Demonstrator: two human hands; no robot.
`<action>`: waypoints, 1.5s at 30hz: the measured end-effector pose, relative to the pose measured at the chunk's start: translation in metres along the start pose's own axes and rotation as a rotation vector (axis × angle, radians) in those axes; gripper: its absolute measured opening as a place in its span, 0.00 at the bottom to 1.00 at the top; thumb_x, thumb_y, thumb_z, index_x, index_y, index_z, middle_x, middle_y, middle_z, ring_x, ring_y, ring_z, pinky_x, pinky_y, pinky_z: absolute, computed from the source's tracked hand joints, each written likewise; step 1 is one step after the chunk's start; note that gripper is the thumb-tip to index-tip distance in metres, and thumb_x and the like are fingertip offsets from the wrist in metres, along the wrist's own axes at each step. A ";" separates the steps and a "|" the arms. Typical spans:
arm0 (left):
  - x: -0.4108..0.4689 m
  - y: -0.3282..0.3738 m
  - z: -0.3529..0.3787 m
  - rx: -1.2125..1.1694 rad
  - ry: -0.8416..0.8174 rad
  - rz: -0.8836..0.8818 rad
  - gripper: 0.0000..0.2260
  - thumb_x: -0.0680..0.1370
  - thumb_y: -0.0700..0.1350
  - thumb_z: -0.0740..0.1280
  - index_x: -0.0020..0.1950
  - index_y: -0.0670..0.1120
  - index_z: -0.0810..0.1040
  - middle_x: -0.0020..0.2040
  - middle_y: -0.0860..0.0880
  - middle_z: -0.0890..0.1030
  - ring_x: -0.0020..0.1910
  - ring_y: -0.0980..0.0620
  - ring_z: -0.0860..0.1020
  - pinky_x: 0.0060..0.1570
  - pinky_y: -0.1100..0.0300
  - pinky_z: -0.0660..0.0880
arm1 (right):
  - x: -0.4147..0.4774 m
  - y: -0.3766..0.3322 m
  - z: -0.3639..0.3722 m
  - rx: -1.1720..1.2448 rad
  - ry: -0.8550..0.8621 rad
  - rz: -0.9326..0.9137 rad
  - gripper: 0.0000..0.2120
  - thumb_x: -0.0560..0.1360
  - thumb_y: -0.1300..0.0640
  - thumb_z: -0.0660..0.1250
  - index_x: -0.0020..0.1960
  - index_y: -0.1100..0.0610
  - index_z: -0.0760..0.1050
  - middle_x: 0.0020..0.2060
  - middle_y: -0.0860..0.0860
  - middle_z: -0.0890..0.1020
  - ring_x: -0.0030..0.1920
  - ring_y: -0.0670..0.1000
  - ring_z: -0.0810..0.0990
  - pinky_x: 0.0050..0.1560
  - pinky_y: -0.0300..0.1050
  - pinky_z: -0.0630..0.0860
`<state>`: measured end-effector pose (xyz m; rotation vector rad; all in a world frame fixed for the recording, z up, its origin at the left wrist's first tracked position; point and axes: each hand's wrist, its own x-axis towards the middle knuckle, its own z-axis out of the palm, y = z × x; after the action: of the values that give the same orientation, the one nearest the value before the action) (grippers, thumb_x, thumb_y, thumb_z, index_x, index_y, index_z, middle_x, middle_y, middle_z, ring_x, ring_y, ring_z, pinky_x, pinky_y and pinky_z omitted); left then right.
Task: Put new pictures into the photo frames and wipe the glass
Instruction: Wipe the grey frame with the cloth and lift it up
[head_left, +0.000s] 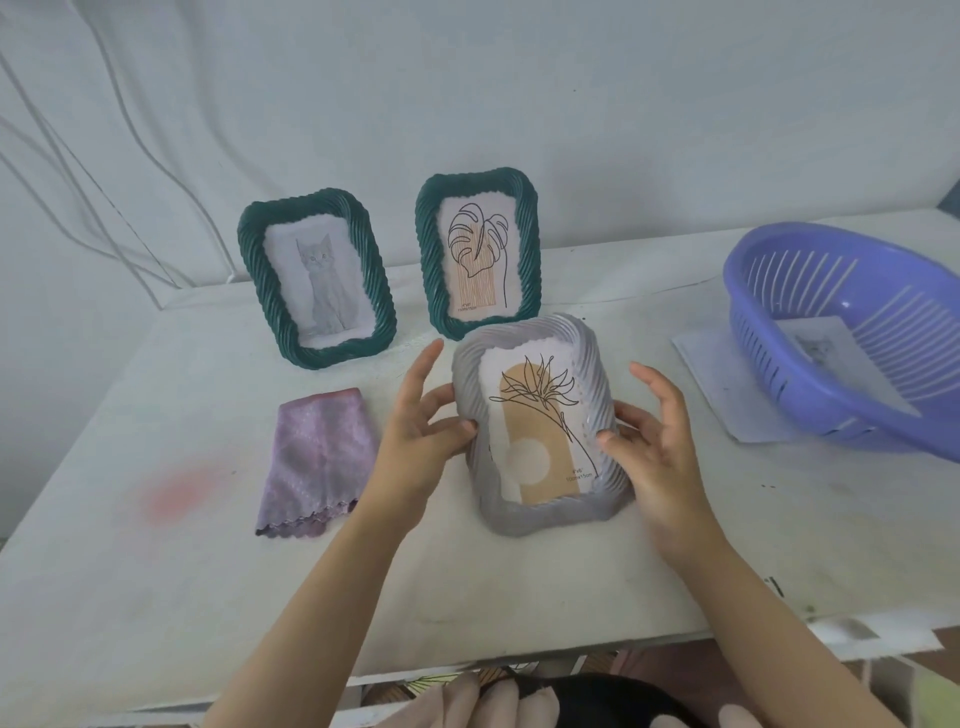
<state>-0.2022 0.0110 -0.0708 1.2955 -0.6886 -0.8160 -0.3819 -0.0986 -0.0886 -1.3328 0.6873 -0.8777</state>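
Observation:
A grey ribbed photo frame (540, 512) with a flower line drawing on an orange arch is held tilted above the table centre. My left hand (415, 421) grips its left edge with thumb and fingers. My right hand (649, 431) grips its right edge the same way. Behind it stand two dark green frames: one (249, 244) with a grey cat picture at the left, the other (527, 249) with a leaf line drawing. A folded purple cloth (311, 462) lies flat to the left of my left hand.
A purple slotted plastic basket (769, 280) sits at the right on a white sheet of paper (711, 374), with a printed picture (815, 343) inside it. The white table (156, 571) ends at a near edge below my arms. White draped fabric covers the wall behind.

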 end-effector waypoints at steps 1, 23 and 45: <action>0.001 0.001 0.001 0.017 -0.014 0.017 0.32 0.68 0.35 0.64 0.66 0.61 0.66 0.52 0.49 0.78 0.39 0.55 0.80 0.40 0.63 0.76 | 0.001 -0.001 -0.003 -0.005 -0.024 0.013 0.27 0.75 0.69 0.62 0.61 0.39 0.67 0.49 0.57 0.80 0.48 0.50 0.80 0.51 0.44 0.76; 0.020 0.021 0.032 0.108 -0.137 0.208 0.30 0.70 0.33 0.62 0.67 0.58 0.65 0.53 0.62 0.80 0.41 0.58 0.79 0.45 0.66 0.74 | 0.052 -0.048 -0.035 -0.039 -0.306 -0.059 0.34 0.63 0.26 0.62 0.66 0.28 0.56 0.54 0.45 0.81 0.46 0.45 0.81 0.47 0.41 0.75; 0.061 0.024 0.055 0.119 -0.100 0.240 0.33 0.74 0.23 0.58 0.70 0.55 0.62 0.51 0.62 0.81 0.43 0.58 0.79 0.49 0.64 0.75 | 0.083 -0.055 -0.039 0.056 -0.271 -0.084 0.22 0.69 0.31 0.56 0.63 0.27 0.60 0.71 0.39 0.65 0.70 0.47 0.67 0.66 0.49 0.67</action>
<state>-0.2105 -0.0675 -0.0392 1.2548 -0.9642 -0.6543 -0.3795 -0.1911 -0.0338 -1.4062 0.3958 -0.7588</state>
